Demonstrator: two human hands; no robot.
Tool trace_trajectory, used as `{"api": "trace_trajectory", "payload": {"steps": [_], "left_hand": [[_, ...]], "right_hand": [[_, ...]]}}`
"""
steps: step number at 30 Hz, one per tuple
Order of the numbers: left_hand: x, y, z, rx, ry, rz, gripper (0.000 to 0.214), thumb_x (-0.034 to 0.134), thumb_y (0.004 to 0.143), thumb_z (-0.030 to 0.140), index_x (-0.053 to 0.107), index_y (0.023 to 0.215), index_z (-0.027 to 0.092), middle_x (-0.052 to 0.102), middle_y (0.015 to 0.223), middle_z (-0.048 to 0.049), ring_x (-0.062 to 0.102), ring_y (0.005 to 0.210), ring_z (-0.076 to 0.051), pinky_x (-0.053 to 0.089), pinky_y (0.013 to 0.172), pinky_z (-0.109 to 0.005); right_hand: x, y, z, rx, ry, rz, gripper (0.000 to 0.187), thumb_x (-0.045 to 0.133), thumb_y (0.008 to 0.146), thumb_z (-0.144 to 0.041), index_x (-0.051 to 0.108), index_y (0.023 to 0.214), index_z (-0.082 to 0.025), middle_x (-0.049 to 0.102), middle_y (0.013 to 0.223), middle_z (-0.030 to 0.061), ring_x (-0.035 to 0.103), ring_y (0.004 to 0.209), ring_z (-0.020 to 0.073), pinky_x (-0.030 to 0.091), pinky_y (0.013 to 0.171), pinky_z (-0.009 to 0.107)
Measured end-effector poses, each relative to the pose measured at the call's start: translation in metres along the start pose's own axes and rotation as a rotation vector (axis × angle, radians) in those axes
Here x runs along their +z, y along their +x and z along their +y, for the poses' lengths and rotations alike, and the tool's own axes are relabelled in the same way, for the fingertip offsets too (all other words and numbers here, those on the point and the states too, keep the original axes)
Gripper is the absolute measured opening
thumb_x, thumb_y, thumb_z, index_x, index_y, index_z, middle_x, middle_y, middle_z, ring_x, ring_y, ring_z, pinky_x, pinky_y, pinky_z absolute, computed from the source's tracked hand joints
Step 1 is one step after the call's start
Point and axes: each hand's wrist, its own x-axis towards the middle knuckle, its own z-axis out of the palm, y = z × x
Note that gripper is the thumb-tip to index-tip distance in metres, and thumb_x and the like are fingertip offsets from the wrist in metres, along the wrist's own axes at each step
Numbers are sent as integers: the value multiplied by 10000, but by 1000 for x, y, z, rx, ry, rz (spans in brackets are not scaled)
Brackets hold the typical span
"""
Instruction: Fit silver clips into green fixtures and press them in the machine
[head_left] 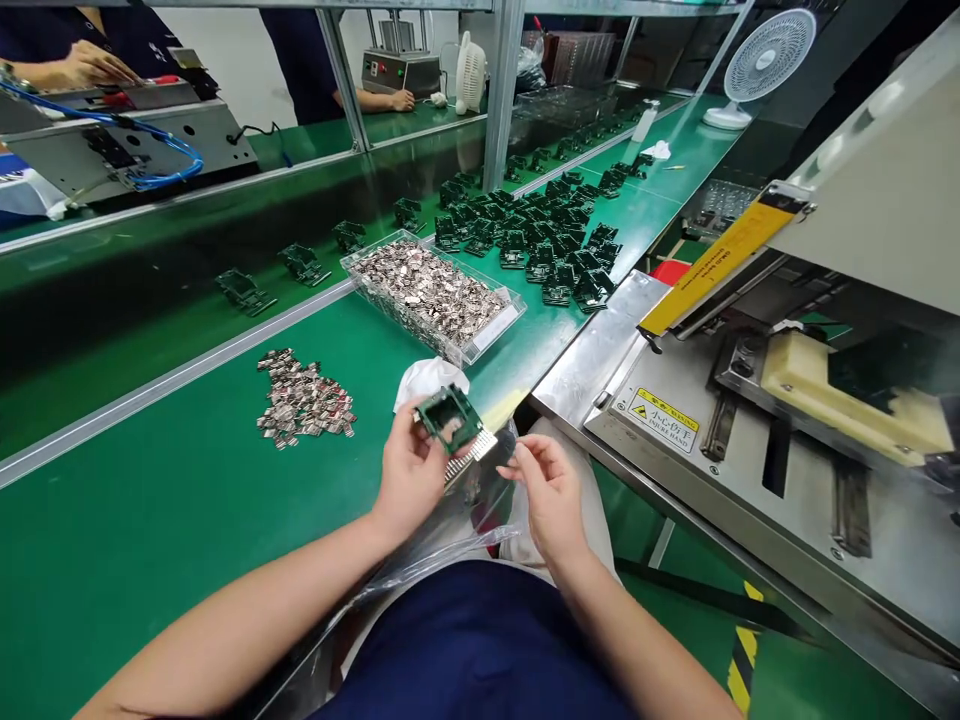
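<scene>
My left hand point(409, 472) grips a green circuit board point(450, 420) with a metal pin strip point(471, 455) along one edge. My right hand point(551, 495) is curled just right of that strip, and its fingertips hide whatever may lie between them. Behind the board is a crumpled white cloth point(431, 382). Farther left on the green belt point(150, 500) lies a loose pile of small metal parts point(304, 398). A clear tray point(480, 335) filled with similar parts stands beyond the cloth. Several green boards point(532, 240) lie in a crowded group behind it.
A steel machine point(750, 450) with a yellow strip and warning label stands to my right. A clear plastic sheet point(420, 565) lies across my lap. Beyond the belt, a co-worker's hand point(94, 65) rests near a blue-hosed fixture point(127, 140), and a white fan point(765, 60) stands at the back.
</scene>
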Motion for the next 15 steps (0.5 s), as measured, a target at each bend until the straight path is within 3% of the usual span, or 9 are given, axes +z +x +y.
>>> {"api": "trace_trajectory", "payload": {"steps": [5, 9, 15], "left_hand": [[13, 19, -18, -6, -45, 5, 432, 720, 760, 429, 484, 1053, 217, 637, 947, -37, 664, 814, -175, 592, 664, -285], [2, 11, -29, 39, 63, 0, 422, 690, 792, 429, 506, 1085, 189, 659, 948, -63, 661, 846, -179, 570, 752, -290], [-14, 1, -26, 35, 115, 29, 495, 701, 768, 482, 511, 1113, 183, 671, 932, -66, 650, 826, -181, 557, 762, -295]], "right_hand": [[8, 1, 33, 63, -138, -123, 424, 678, 776, -568, 624, 737, -150, 546, 617, 3, 487, 556, 125, 420, 515, 238], [28, 3, 44, -49, -183, -123, 474, 605, 828, -579, 477, 599, -184, 427, 521, -36, 358, 490, 99, 288, 471, 231], [33, -4, 58, -163, -212, -134, 454, 505, 888, -560, 451, 626, -193, 401, 569, -27, 346, 536, 113, 286, 501, 248]]}}
